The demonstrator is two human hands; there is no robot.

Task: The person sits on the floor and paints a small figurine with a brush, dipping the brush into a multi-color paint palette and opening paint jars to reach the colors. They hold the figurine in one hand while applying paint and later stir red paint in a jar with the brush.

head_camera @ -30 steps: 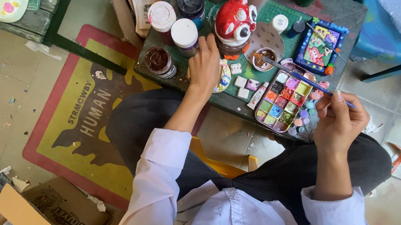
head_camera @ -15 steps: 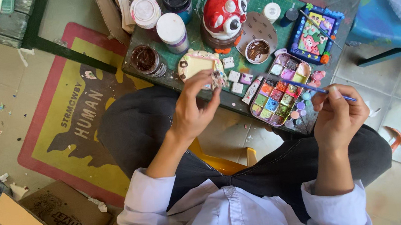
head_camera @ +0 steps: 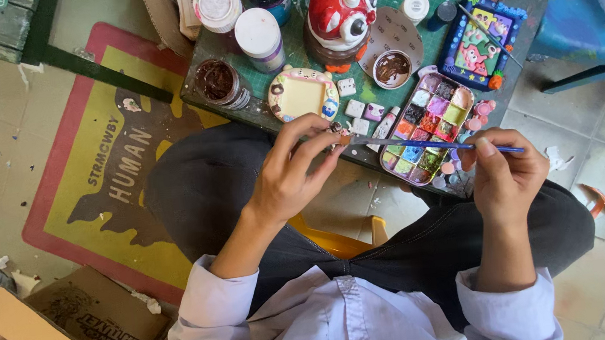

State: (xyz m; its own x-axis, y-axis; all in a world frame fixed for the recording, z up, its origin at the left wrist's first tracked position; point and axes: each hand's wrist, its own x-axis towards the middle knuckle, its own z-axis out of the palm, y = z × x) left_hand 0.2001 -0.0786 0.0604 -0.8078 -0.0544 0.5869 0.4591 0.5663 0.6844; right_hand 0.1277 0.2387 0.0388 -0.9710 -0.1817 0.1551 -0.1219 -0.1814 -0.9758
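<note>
My left hand (head_camera: pixel 294 167) pinches a tiny dark piece (head_camera: pixel 335 127) between thumb and fingertips, just above my lap at the low table's near edge. My right hand (head_camera: pixel 504 173) grips a blue paintbrush (head_camera: pixel 429 144) whose tip reaches left to that small piece. Right behind the brush lies a paint palette (head_camera: pixel 427 129) with several coloured wells. A cream square frame piece (head_camera: pixel 301 94) lies flat on the green mat (head_camera: pixel 302 37), beyond my left hand.
A red and white figurine (head_camera: pixel 341 6), several paint jars (head_camera: pixel 257 38), a small brown paint cup (head_camera: pixel 391 69) and a blue painted frame (head_camera: pixel 482 47) crowd the table. A cardboard box (head_camera: pixel 70 333) and a yellow-red floor mat (head_camera: pixel 98 178) are left; a blue stool (head_camera: pixel 589 16) is right.
My left hand set the cream frame down on the mat and drew back holding a tiny piece. My right hand brought the brush tip left to it.
</note>
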